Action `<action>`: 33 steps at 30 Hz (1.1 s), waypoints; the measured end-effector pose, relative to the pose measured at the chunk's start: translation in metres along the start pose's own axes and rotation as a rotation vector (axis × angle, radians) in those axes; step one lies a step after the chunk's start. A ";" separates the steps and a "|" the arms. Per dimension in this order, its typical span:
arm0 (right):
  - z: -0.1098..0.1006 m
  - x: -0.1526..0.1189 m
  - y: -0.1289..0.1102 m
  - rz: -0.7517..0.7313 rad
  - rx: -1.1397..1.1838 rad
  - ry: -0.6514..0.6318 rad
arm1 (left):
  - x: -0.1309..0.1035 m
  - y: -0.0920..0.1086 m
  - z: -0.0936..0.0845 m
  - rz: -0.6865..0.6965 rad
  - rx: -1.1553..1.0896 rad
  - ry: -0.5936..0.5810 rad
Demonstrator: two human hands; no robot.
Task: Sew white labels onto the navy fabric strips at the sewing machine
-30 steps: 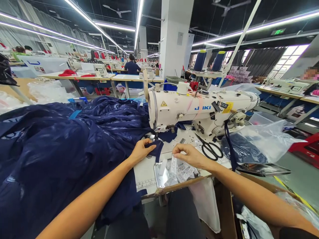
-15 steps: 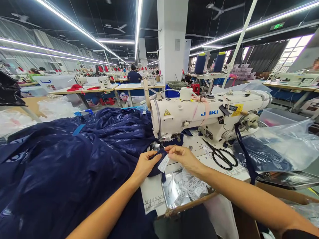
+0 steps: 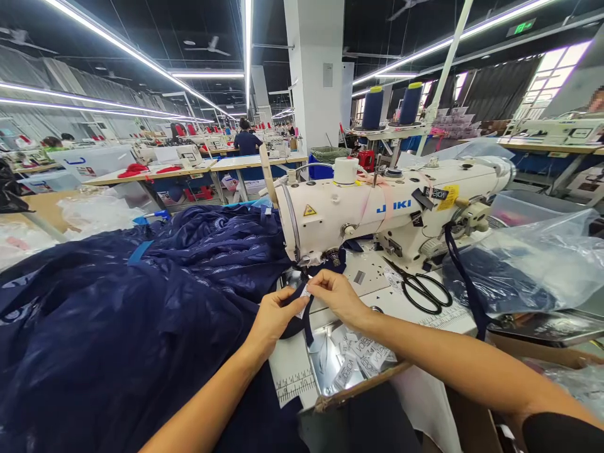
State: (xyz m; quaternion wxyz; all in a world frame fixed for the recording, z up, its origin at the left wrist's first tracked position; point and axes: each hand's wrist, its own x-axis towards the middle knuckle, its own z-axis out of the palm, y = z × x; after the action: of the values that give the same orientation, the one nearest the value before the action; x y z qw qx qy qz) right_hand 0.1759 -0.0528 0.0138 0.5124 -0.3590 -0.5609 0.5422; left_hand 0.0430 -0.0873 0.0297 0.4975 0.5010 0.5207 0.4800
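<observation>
Head view shows your left hand (image 3: 271,319) pinching the navy cloth (image 3: 308,328), while your right hand (image 3: 337,297) pinches the upper end of the white label (image 3: 305,292), just in front of the sewing machine (image 3: 330,214). Your left thumb hides part of the label; its print is hard to read. Near the surface's front edge, your right forearm (image 3: 438,351) covers the metal tray's (image 3: 324,357) far right corner.

Ahead of you stands a pillar (image 3: 317,82), a blue bin (image 3: 318,170) near its foot. On your left, red cloth (image 3: 134,170) lies near a tabletop's (image 3: 199,167) left edge, a clear box (image 3: 97,158) close by. High on your right glows a green sign (image 3: 522,27).
</observation>
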 end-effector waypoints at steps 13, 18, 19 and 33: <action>0.001 -0.003 -0.003 0.041 0.002 -0.109 | 0.003 -0.003 -0.004 -0.144 -0.023 -0.013; -0.053 0.011 -0.012 -0.004 -0.563 -0.324 | -0.006 0.005 -0.029 -0.038 0.227 0.026; -0.069 0.017 -0.014 -0.033 -0.755 -0.307 | -0.008 0.008 -0.035 0.111 0.380 0.080; -0.117 0.072 -0.011 -0.095 -1.661 0.059 | 0.048 -0.030 -0.005 1.270 1.612 -0.114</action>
State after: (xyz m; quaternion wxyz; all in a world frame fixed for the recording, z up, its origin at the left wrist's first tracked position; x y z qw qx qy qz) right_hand 0.2748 0.0431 0.0250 0.1175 -0.6102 -0.7794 -0.0799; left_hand 0.0369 -0.0400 -0.0017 -0.3085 0.8912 0.3029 0.1376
